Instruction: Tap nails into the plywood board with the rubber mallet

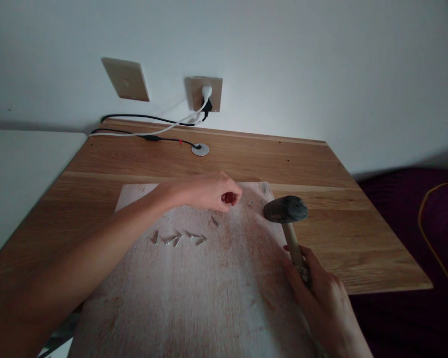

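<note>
A pale wooden board [194,298] lies on a brown wooden table [321,169]. My left hand [209,191] reaches across the board's far part with its fingers curled in a pinch; what they hold is too small to make out. A small nail [251,203] shows just right of the fingertips. My right hand [321,298] grips the wooden handle of a hammer [286,211], whose dark head hovers over the board's far right corner. Several loose nails [179,239] lie in a row on the board, nearer to me than the left hand.
Black and white cables [149,130] run along the table's back edge to a wall socket [206,94]; a round grey disc [200,149] sits near them. A blank wall plate [126,79] hangs at left. A dark purple surface [414,233] lies to the right.
</note>
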Motion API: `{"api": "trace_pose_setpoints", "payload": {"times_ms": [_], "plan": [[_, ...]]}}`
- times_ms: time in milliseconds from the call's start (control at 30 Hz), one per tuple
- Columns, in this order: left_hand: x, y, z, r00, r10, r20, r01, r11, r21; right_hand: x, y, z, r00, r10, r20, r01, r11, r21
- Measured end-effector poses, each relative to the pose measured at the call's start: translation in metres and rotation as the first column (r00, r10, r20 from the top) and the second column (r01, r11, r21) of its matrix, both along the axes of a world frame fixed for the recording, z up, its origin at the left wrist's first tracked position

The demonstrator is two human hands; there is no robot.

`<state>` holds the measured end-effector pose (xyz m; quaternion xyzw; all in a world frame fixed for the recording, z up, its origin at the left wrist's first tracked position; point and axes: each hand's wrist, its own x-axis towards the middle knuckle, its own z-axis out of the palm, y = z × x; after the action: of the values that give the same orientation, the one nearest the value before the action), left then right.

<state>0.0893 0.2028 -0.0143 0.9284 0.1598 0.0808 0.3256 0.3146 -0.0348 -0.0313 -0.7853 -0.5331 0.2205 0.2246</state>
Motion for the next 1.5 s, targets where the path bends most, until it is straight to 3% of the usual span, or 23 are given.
{"api": "trace_pose_setpoints", "payload": {"times_ms": [300,567,867,1167,1500], "plan": [[0.001,-0.003,0.003,1.000,0.007,-0.013,-0.007,1.000,-0.005,0.011,-0.001,-0.015,0.999,0.041,0.035,-0.043,0.998,0.055],[0.001,-0.003,0.005,0.999,0.042,-0.014,-0.043,0.997,-0.063,0.006,0.000,-0.007,0.999,0.020,0.046,-0.022,0.999,0.045],[0.002,-0.002,0.001,0.999,0.037,-0.019,-0.038,0.998,-0.056,0.012,-0.002,-0.018,0.997,0.041,0.072,-0.046,0.997,0.065],[0.003,-0.002,-0.001,0.998,0.042,-0.042,-0.046,0.996,-0.082,0.006,-0.001,-0.008,0.999,0.014,0.039,-0.015,0.999,0.033],[0.002,0.000,0.000,0.995,0.095,-0.015,-0.096,0.989,-0.115,0.007,0.000,-0.009,0.998,0.023,0.056,-0.026,0.999,0.044]]}}
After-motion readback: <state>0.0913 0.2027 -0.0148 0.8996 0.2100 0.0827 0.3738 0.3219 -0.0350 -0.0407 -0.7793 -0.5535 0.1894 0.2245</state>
